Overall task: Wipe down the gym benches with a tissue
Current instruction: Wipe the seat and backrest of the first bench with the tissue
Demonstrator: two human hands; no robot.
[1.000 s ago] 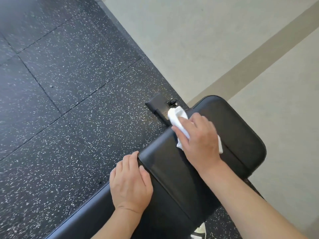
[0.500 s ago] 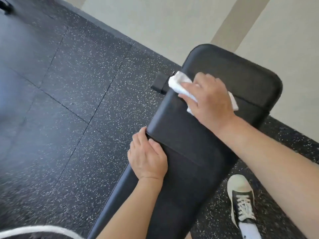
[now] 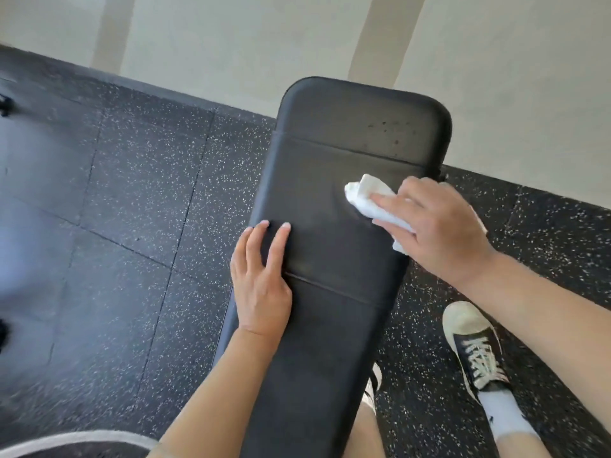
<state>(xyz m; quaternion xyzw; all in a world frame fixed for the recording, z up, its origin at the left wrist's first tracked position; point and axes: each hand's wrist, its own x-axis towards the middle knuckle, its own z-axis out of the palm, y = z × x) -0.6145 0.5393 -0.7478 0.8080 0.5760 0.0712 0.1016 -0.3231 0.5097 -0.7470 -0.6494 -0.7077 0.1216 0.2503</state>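
Observation:
A long black padded gym bench [image 3: 334, 246] runs from the bottom of the view up to its rounded far end, which shows small spots. My right hand [image 3: 436, 226] presses a crumpled white tissue [image 3: 367, 198] onto the pad near the bench's right edge, just below a seam. My left hand [image 3: 261, 279] lies flat on the bench's left edge, fingers spread, holding nothing.
Black speckled rubber floor tiles [image 3: 139, 226] surround the bench. A pale floor [image 3: 251, 38] with tan stripes begins beyond the bench's far end. My right foot in a black sneaker [image 3: 476, 348] stands right of the bench. A dark object [image 3: 5, 105] sits at the far left edge.
My right hand slid the tissue from the bench's left edge across to the right side and nearer to me. The view swung so that the bench now points straight ahead.

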